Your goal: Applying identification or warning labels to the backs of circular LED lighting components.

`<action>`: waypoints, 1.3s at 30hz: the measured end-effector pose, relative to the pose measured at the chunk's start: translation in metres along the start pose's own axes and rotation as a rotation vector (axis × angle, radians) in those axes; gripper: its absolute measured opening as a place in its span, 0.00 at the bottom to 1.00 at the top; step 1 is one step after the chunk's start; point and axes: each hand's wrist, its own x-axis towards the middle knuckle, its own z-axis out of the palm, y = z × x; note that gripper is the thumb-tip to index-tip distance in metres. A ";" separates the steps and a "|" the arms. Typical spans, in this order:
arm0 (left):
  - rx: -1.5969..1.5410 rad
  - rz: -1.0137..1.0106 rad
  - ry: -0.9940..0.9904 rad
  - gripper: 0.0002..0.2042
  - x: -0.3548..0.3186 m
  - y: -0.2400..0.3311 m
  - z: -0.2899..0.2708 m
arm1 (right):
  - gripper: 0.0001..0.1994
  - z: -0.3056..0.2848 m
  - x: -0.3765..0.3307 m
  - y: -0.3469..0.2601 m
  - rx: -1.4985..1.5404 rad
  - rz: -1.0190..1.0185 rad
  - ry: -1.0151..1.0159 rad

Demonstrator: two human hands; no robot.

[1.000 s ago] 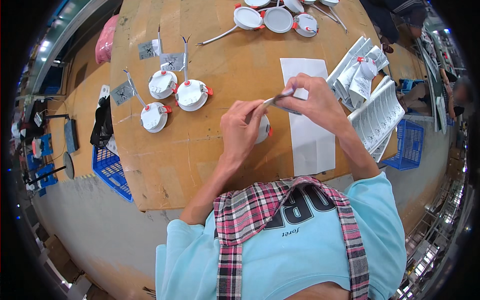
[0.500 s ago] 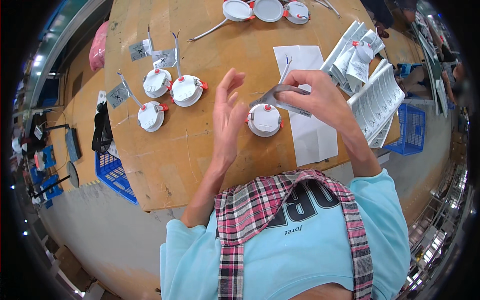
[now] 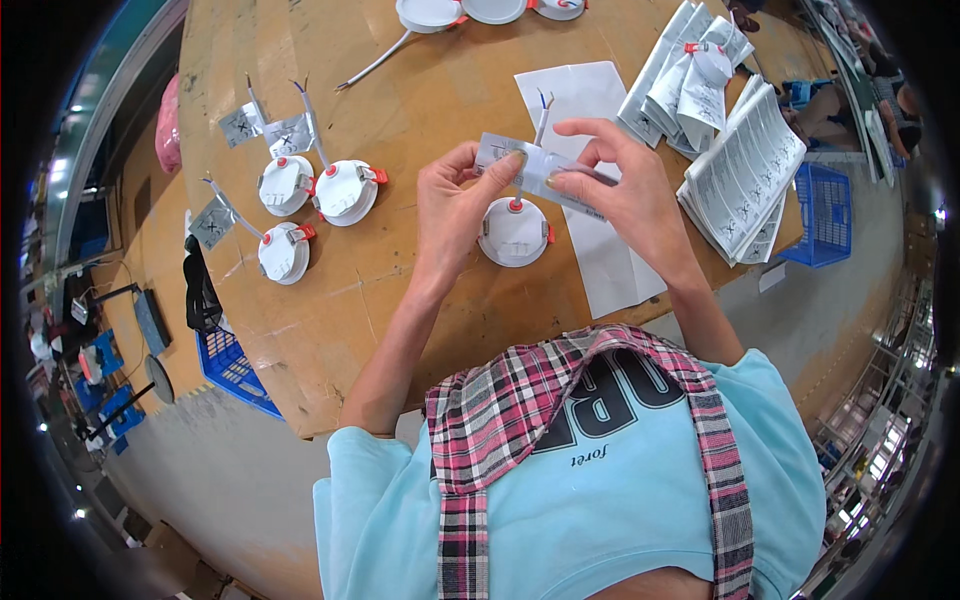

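Observation:
A silver label (image 3: 538, 168) is pinched at both ends, by my left hand (image 3: 455, 200) and my right hand (image 3: 632, 192). It lies across the grey cable (image 3: 543, 122) of a round white downlight (image 3: 514, 236) with red clips, which rests on the table just below my fingers. Bare wire ends stick up above the label. To the left, three similar downlights, a larger one (image 3: 346, 192), an upper one (image 3: 285, 186) and a lower one (image 3: 284, 254), have silver labels folded around their cables.
White paper (image 3: 612, 262) lies beside my right hand. Stacks of label sheets (image 3: 745, 180) fill the table's right side, with a small downlight part (image 3: 710, 62) on top. More downlights (image 3: 430, 12) sit at the far edge. Blue baskets (image 3: 825, 215) stand beside the table.
My left hand has moved from open beside the label to gripping its left end. The label now stretches between both hands across the cable. The whole view has shifted slightly.

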 end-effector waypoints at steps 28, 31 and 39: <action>-0.101 0.043 0.080 0.10 0.016 -0.020 0.004 | 0.14 0.011 0.018 0.024 0.011 -0.014 0.045; -0.103 0.029 0.073 0.10 0.017 -0.020 0.003 | 0.14 0.011 0.018 0.026 -0.002 -0.036 0.055; -0.124 0.016 0.066 0.10 0.018 -0.021 0.003 | 0.13 0.011 0.018 0.022 -0.016 -0.020 0.059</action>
